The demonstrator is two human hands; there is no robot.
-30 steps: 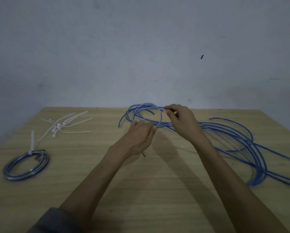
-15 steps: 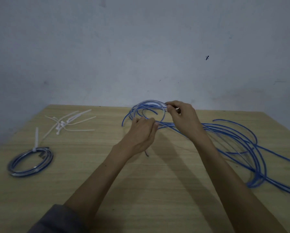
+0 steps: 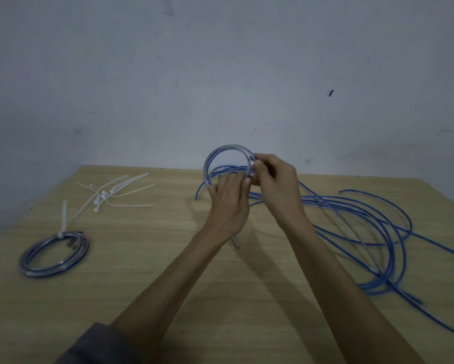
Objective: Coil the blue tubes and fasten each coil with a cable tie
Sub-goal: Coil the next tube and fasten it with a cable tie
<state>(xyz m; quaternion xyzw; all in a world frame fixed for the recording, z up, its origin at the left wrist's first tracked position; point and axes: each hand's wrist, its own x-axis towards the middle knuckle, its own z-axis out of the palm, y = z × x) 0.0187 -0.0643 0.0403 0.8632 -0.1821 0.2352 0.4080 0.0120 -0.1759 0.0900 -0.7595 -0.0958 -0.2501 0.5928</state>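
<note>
Both hands hold a small loop of blue tube (image 3: 215, 158) raised above the wooden counter (image 3: 168, 258): the left hand (image 3: 229, 203) grips its lower edge, the right hand (image 3: 275, 179) pinches its right side. Loose tubes (image 3: 365, 219) sprawl right; a tied coil (image 3: 55, 254) and spare cable ties (image 3: 115, 190) lie left.
</note>
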